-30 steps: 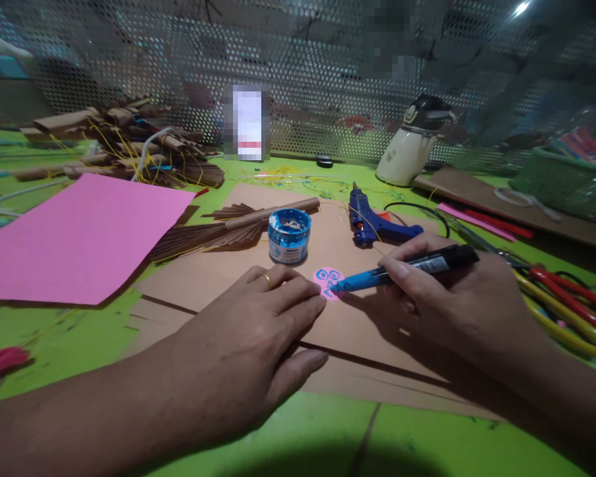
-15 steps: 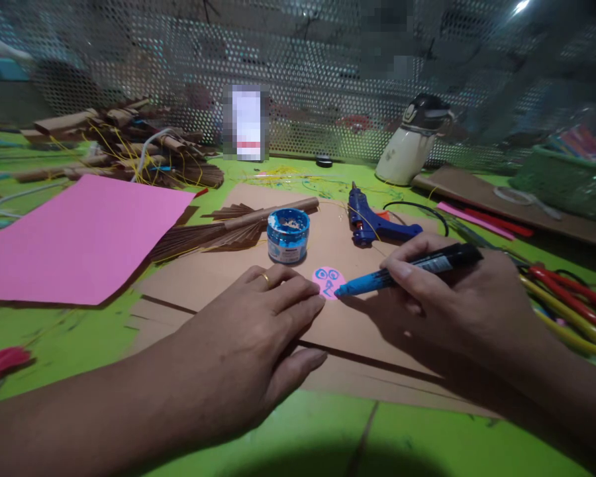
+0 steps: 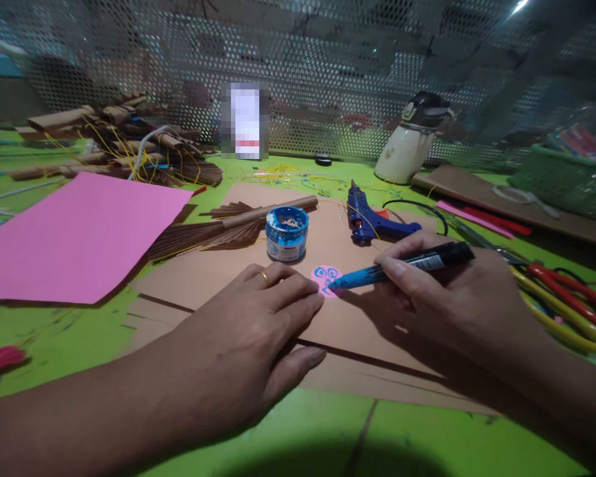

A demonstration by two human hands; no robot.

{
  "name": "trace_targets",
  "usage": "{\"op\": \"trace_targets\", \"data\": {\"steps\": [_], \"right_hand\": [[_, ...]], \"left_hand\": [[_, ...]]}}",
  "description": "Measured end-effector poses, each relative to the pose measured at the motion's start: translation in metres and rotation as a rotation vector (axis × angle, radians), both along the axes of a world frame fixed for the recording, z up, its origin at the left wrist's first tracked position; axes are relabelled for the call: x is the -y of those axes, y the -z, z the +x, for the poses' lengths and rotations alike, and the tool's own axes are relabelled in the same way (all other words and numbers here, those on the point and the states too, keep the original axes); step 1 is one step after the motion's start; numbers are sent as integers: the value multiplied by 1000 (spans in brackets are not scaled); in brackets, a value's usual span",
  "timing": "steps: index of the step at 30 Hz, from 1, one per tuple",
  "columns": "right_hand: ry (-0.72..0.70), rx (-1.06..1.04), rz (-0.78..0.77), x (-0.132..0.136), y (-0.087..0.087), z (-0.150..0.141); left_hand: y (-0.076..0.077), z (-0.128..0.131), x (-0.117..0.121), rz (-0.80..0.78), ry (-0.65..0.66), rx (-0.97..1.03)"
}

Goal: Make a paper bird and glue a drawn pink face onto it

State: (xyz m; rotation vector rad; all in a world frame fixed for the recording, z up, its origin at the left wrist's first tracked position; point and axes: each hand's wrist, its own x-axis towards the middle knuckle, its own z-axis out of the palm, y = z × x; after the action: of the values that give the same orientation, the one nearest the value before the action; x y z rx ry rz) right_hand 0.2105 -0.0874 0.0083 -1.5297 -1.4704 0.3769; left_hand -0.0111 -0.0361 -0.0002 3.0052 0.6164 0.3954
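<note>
A small round pink paper piece (image 3: 324, 289) lies on brown card sheets (image 3: 377, 361), with two blue eyes and other blue lines drawn on it. My left hand (image 3: 273, 305) rests flat with fingers stretched out, its fingertips at the paper piece's left edge. Between the fingers of my right hand (image 3: 442, 291) is a marker (image 3: 402, 267), its blue-stained end touching the lower part of the drawing. Just behind my left hand stands an open jar of blue paint (image 3: 287, 235), and a blue glue gun (image 3: 375, 218) lies beyond the marker.
Pink paper (image 3: 84, 242) lies at left, before a pile of brown folded paper and yellow string (image 3: 129, 142). A folded paper fan (image 3: 228, 225) sits behind the jar. Scissors with red and yellow handles (image 3: 571, 305) are at right. A thermos jug (image 3: 410, 142) stands near the perforated screen.
The marker's end has shifted slightly left on the paper piece, along with my right hand. My left hand stays in the same spot.
</note>
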Motion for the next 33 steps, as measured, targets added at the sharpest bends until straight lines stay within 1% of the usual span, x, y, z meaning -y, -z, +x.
{"op": "trace_targets", "data": {"steps": [6, 12, 17, 26, 33], "right_hand": [[-4, 26, -14, 1, -1, 2], [61, 98, -18, 0, -4, 2], [128, 44, -6, 2, -3, 2], [55, 7, -34, 2, -3, -6], [26, 43, -27, 1, -1, -1]], "left_hand": [[1, 0, -1, -4, 12, -3], [0, 0, 0, -6, 12, 10], [0, 0, 0, -17, 14, 16], [0, 0, 0, -23, 7, 0], [0, 0, 0, -30, 11, 3]]}}
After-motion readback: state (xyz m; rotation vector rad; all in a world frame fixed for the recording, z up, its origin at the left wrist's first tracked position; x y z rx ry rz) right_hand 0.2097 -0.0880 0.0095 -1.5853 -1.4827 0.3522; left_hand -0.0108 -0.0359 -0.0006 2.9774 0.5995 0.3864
